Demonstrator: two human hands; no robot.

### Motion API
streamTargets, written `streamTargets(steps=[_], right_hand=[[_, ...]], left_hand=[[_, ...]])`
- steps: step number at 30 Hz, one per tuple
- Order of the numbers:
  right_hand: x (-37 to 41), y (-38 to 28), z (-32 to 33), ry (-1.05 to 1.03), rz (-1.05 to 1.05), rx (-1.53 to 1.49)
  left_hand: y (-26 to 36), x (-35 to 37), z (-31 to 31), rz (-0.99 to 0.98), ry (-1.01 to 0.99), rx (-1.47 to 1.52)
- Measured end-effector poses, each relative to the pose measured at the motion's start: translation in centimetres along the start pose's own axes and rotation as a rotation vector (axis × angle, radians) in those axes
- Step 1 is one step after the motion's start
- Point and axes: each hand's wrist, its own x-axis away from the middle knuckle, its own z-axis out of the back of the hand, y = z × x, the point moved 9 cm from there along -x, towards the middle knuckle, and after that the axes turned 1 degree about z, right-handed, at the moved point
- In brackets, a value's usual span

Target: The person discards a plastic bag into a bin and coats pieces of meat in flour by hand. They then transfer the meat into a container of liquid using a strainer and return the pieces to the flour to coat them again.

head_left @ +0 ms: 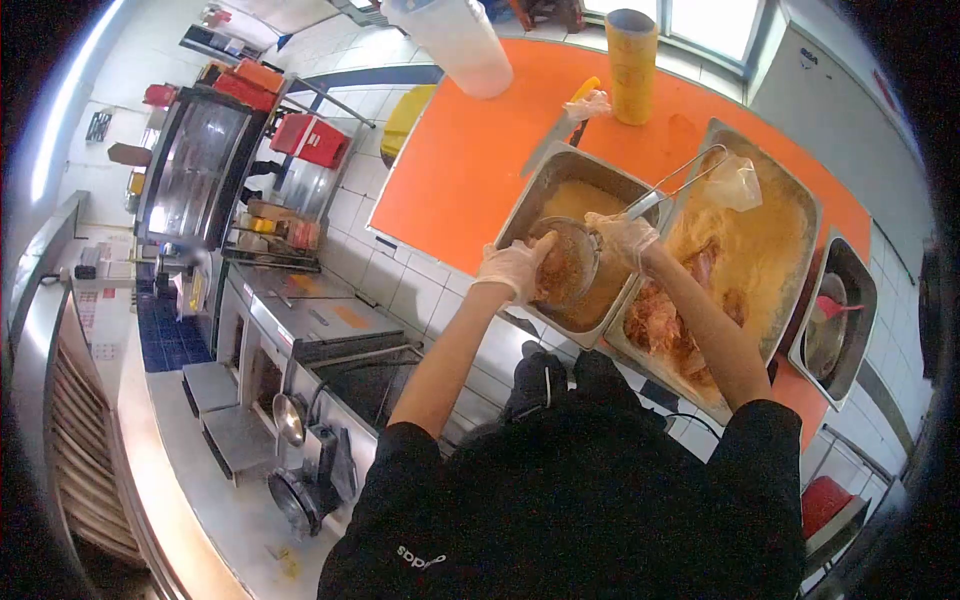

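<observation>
A round wire strainer (583,284) sits low over a steel pan of cloudy, orange-tan liquid (597,197). My right hand (622,238), in a clear glove, is closed round the strainer where its long handle meets the bowl. Also gloved, my left hand (508,272) grips the strainer's left rim, its fingers beside a brownish coated piece (556,268) in the bowl. To the right, a larger steel tray (812,215) holds tan flour with reddish raw chicken pieces (655,318) near its front, under my right forearm.
On the orange table (450,170) lie a knife (548,143) and a yellow cylinder (631,70). A whitish plastic container (455,45) stands at the back. Another steel pan (835,310) with a pink-handled tool is at right. Fryers and a counter (215,520) stand left.
</observation>
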Motion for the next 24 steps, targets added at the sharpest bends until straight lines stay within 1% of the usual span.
streamTargets(steps=[2,4,5,6,7,8,9,10,11,13,15,16,17,19,20,21,22,23,24], right_hand=[[0.6,-0.2,0.5,0.068,0.046,-0.077],[1.2,-1.0,1.4,0.126,0.058,-0.118],[1.3,-1.5,1.6,0.116,0.065,0.076],[1.4,-2.0,1.7,0.103,0.07,0.271],[1.6,-2.2,1.9,0.106,0.063,0.269],[1.7,-2.8,2.1,0.128,0.119,0.279],[1.9,-3.3,2.4,0.151,0.175,0.29],[1.5,-2.9,2.2,0.154,0.17,0.288],[0.8,-1.4,1.6,0.105,0.05,0.139],[0.6,0.6,0.9,0.056,-0.072,-0.009],[1.5,-3.0,2.9,0.225,0.183,0.371],[1.6,-3.2,3.0,0.225,0.182,0.372],[1.7,-3.1,3.5,0.258,0.158,0.247],[2.0,-3.3,4.2,0.292,0.133,0.124],[2.4,-2.1,4.4,0.254,-0.123,-0.223],[3.2,-0.7,3.5,0.208,-0.378,-0.569],[3.2,-1.1,3.5,0.209,-0.379,-0.569],[3.3,-1.0,3.4,0.209,-0.402,-0.561],[3.5,-0.9,3.3,0.209,-0.427,-0.554]], left_hand=[[0.0,-1.2,-1.7,-0.046,-0.028,-0.051],[0.8,-2.0,-2.0,-0.196,0.176,-0.125],[1.2,-2.0,-1.8,-0.203,0.173,-0.13],[1.3,-2.2,-1.7,-0.153,0.152,-0.149],[1.3,-2.3,-1.6,-0.102,0.132,-0.167],[1.4,-2.3,-1.8,-0.107,0.13,-0.169],[1.2,-2.2,-1.3,-0.117,0.184,-0.131],[1.0,-2.2,-0.9,-0.126,0.236,-0.093],[1.0,-2.3,-1.0,-0.129,0.235,-0.093],[0.9,-2.4,-0.2,-0.133,0.323,-0.039],[0.4,-3.1,-0.4,-0.127,0.348,-0.007],[0.0,-3.3,-0.3,-0.119,0.373,0.024],[-0.1,-3.6,-0.6,-0.121,0.373,0.025],[-1.1,-4.1,-0.8,-0.072,0.409,0.138],[-1.4,-4.2,-1.0,-0.074,0.411,0.138],[-1.7,-4.2,-0.8,-0.082,0.441,0.257],[-2.2,-4.1,-0.7,-0.089,0.468,0.376],[-2.1,-3.8,-0.3,-0.091,0.466,0.375],[-2.4,-3.6,0.0,-0.069,0.444,0.473]])
